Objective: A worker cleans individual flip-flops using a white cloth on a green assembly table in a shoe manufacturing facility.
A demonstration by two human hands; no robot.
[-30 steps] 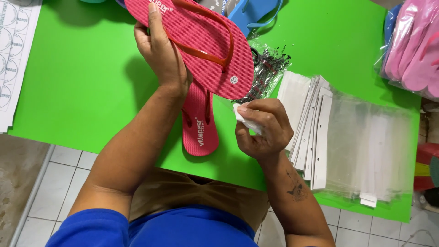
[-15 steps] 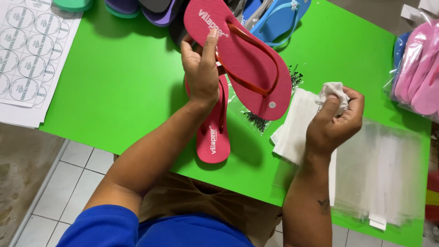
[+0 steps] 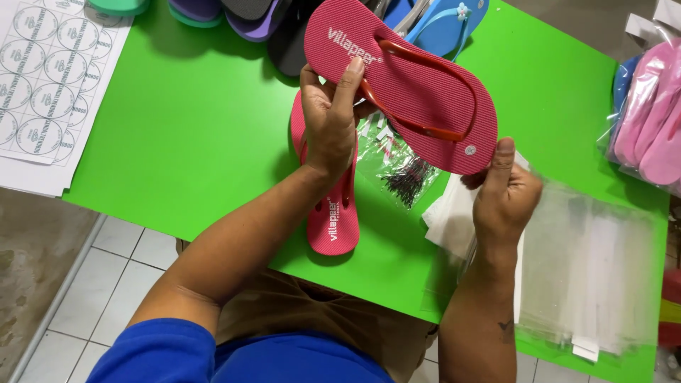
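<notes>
Left hand [image 3: 328, 117]: closed around the toe end of a pink flip-flop [image 3: 411, 78], thumb on its ribbed top, lifted above the desk [image 3: 191, 135].
Right hand [image 3: 505, 195]: pinches the heel end of the same flip-flop, thumb up against its edge.
Second pink flip-flop [image 3: 333, 220]: flat on the green desk under the left wrist.
Sticker sheet [image 3: 42, 85]: white, rows of round labels, far left.
Clear bags [image 3: 596, 276]: flat stack at right, white header strips.
Small bag of dark fasteners [image 3: 404, 174]: between the hands.
Bagged pink flip-flops [image 3: 649, 120]: right edge.
</notes>
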